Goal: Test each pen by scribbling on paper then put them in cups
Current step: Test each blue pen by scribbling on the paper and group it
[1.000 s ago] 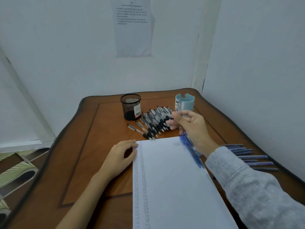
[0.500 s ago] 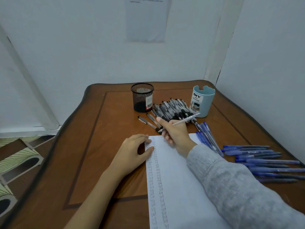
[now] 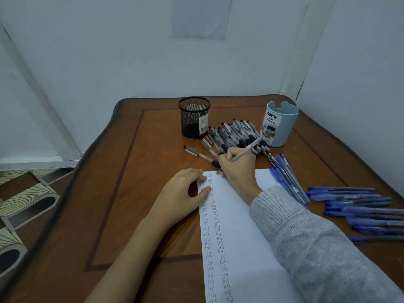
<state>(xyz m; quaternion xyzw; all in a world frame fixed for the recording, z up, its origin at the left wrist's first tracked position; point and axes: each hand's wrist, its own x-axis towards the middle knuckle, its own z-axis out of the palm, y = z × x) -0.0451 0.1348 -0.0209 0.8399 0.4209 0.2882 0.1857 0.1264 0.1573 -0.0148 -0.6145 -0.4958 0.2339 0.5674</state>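
Blue cup (image 3: 282, 127) with "DIY DESK ORGANIZER" label; "test" columns on paper (image 3: 238, 228)

A brown wooden table (image 3: 131, 193) with a wavy edge fills a corner of pale bluish walls (image 3: 109, 51) (a blurred sheet (image 3: 200, 18) hangs on the far one). At left, the floor (image 3: 26, 193) shows patterned tiles.

Gripped a clear pen (image 3: 247, 149) in the right hand (image 3: 238, 169), tip at the top edge of the paper (image 3: 244, 237). Pressed the left hand (image 3: 181, 197) on the paper's left edge. Had black-grip pens (image 3: 234, 136) heaped just beyond the right hand, a black mesh cup (image 3: 194, 117) beyond the left hand, a pale blue desk organizer (image 3: 282, 127) beyond and right, blue pens (image 3: 358, 206) further right.
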